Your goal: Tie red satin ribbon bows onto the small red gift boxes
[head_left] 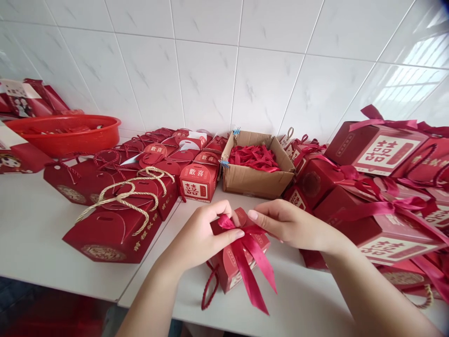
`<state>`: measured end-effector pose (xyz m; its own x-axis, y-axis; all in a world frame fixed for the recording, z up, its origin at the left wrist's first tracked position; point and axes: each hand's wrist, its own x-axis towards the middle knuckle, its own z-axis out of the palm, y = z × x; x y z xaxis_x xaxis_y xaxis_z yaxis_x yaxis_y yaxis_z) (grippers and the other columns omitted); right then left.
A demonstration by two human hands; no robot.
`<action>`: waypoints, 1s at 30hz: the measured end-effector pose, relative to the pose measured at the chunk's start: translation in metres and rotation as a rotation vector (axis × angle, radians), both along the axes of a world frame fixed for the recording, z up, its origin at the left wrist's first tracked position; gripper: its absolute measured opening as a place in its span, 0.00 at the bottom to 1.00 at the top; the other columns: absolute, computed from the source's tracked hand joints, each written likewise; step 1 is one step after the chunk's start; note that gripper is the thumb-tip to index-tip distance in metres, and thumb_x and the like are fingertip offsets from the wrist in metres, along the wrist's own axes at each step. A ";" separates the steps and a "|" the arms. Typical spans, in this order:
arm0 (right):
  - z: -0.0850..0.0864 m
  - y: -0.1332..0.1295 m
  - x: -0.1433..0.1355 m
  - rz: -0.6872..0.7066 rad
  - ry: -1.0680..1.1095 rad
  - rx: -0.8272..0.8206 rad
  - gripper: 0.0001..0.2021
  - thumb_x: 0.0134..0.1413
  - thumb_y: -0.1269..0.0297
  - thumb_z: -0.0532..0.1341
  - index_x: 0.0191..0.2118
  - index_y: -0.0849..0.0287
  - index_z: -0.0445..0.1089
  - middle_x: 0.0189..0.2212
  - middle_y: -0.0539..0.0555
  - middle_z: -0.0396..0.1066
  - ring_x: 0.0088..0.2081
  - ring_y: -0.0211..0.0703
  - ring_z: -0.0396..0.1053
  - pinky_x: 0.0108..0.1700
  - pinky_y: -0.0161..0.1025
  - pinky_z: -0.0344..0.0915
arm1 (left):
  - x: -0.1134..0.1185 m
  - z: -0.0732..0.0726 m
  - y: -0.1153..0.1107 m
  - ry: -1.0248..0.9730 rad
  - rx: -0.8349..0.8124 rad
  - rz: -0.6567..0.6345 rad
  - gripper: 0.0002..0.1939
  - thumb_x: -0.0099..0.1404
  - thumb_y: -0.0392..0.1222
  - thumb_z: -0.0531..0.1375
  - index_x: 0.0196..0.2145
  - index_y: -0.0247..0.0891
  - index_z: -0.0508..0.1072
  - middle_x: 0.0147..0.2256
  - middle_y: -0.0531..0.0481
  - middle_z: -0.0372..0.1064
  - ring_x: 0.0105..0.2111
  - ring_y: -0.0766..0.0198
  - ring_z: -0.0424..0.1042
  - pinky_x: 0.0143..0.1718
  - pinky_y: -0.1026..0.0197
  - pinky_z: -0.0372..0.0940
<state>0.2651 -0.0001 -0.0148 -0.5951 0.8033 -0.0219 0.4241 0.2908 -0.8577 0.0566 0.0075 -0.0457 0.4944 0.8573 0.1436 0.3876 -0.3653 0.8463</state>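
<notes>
A small red gift box (224,264) sits on the white table in front of me, with a dark red cord handle (209,288) hanging at its left side. Across its top lies a crimson satin ribbon (250,276) with a bow forming and two tails draped down the front. My left hand (206,234) pinches the ribbon's left loop between thumb and fingers. On the other side, my right hand (287,224) has thumb and fingers closed on the ribbon's right part. The fingers hide some of the knot.
Behind the gift box stands an open cardboard carton (257,182) of red ribbons. Red boxes with gold rope handles (112,234) and smaller boxes (198,182) crowd the left. Ribboned boxes (382,150) are stacked at right. A red basin (70,140) sits far left, before the tiled wall.
</notes>
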 end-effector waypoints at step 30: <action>-0.029 0.018 -0.011 -0.229 -0.070 0.351 0.28 0.63 0.47 0.48 0.17 0.60 0.51 0.14 0.45 0.49 0.21 0.32 0.43 0.23 0.34 0.44 | 0.008 -0.003 0.005 -0.060 -0.043 0.096 0.11 0.53 0.42 0.66 0.24 0.38 0.67 0.26 0.54 0.70 0.29 0.64 0.69 0.31 0.64 0.62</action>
<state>0.2541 0.0177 -0.0437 -0.4076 0.8804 0.2425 0.5650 0.4518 -0.6904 0.0643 0.0123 -0.0487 0.4015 0.9062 0.1329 0.3673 -0.2922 0.8830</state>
